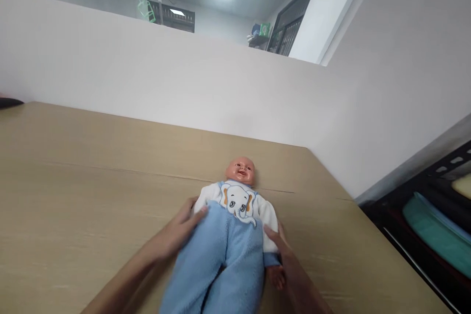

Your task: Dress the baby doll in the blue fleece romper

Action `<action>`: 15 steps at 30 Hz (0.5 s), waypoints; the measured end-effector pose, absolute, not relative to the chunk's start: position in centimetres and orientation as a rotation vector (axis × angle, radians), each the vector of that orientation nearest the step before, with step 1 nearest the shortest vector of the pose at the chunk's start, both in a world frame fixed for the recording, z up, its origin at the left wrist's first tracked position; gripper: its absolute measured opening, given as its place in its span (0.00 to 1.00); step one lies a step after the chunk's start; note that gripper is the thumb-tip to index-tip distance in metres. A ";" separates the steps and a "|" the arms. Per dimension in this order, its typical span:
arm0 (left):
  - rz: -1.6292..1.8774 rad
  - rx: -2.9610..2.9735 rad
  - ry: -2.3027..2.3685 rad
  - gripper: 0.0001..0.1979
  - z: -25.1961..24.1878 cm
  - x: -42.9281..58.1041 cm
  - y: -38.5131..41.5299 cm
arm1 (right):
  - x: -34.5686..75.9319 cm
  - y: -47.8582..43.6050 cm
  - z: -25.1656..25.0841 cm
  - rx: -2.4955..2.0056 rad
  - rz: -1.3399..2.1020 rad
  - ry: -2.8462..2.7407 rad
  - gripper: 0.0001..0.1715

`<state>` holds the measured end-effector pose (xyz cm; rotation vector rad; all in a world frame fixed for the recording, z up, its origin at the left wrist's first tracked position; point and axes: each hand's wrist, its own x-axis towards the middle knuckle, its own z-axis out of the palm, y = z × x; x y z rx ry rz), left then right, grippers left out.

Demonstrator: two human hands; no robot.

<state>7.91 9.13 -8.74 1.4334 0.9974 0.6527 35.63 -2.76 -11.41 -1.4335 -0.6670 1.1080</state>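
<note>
A baby doll (241,171) lies on its back on the brown tabletop, head toward the wall. It wears a light blue and white fleece outfit (211,255) with an elephant face on the chest. My left hand (187,223) grips the doll's side at the sleeve, thumb on top and fingers partly hidden behind it. On the opposite side, my right hand (277,240) holds the other sleeve, its fingers mostly hidden. One small doll hand (275,277) shows below the blue cuff, beside my right wrist. The doll's feet are beyond the lower edge of view.
The brown table (91,206) has thin seams and reaches a low white wall (165,78). Beyond the right edge stands a dark rack (390,211) with folded teal fabric (437,235). A dark object (10,102) sits at the far left.
</note>
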 end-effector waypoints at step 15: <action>0.841 1.221 1.446 0.52 -14.8 5.8 -8.3 | 32.1 -7.6 -8.6 -1.435 1.226 -1.236 0.62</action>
